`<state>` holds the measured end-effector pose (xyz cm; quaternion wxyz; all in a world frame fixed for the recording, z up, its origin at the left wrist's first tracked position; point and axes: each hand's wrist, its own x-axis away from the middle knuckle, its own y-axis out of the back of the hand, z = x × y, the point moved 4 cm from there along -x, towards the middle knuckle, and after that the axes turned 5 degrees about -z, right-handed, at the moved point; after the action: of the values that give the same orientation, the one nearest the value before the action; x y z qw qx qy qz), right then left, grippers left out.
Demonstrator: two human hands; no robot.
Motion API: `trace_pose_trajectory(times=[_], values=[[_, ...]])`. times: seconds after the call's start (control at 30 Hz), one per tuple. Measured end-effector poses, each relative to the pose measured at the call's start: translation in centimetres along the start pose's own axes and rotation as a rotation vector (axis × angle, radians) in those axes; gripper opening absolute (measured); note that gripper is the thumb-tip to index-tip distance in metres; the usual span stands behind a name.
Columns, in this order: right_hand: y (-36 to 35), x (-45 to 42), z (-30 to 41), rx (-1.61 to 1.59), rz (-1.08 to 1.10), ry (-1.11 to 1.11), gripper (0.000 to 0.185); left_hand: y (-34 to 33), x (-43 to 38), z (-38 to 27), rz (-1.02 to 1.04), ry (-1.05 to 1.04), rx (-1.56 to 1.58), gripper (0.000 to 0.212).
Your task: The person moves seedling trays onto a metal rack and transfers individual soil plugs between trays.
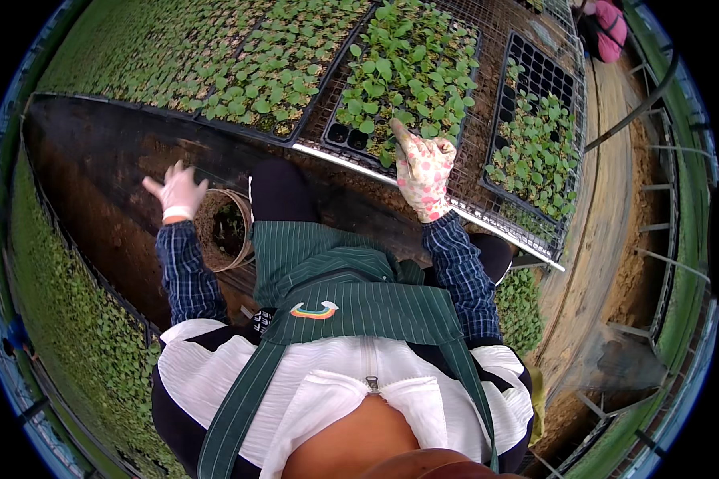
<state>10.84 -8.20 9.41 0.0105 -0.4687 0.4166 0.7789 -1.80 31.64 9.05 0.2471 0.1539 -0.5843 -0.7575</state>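
My left hand, in a thin pale glove, is held out over the left edge of a bucket with its fingers spread and nothing in it. Dark soil and a few small green plants lie inside the bucket. My right hand wears a white glove with pink dots. Its index finger, soiled at the tip, reaches to the near edge of a black plug tray of leafy seedlings. The other fingers are curled, and whether they pinch anything is hidden. Bare cells show at that tray's near left corner.
Denser seedling trays fill the bench to the left. A half-planted plug tray lies on the wire mesh bench at right. A white metal rail edges the bench. A person in pink is at the far right, beside the walkway.
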Motion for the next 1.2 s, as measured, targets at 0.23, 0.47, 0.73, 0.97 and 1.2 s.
trace_pose_trajectory(times=[0.23, 0.47, 0.73, 0.97, 1.2], values=[[-2.4, -0.5, 2.4, -0.085, 0.226, 0.034, 0.047, 3.1, -2.2, -17.1, -0.436, -0.619, 0.758, 0.026], [-2.4, 0.2, 3.2, -0.052, 0.304, 0.065, 0.050, 1.8, -7.3, -25.4, -0.264, -0.421, 0.718, 0.027], [-2.0, -1.2, 2.9, -0.056, 0.087, 0.002, 0.057, 0.1, -9.9, -28.2, 0.030, -0.343, 0.807, 0.042], [-2.4, -2.3, 3.0, -0.046, 0.068, -0.064, 0.047, -0.3, -10.4, -28.5, -0.028, -0.241, 0.745, 0.023], [-4.7, -2.6, 3.2, -0.008, 0.068, -0.101, 0.043, -1.1, -10.9, -28.6, -0.025, -0.284, 0.795, 0.027]])
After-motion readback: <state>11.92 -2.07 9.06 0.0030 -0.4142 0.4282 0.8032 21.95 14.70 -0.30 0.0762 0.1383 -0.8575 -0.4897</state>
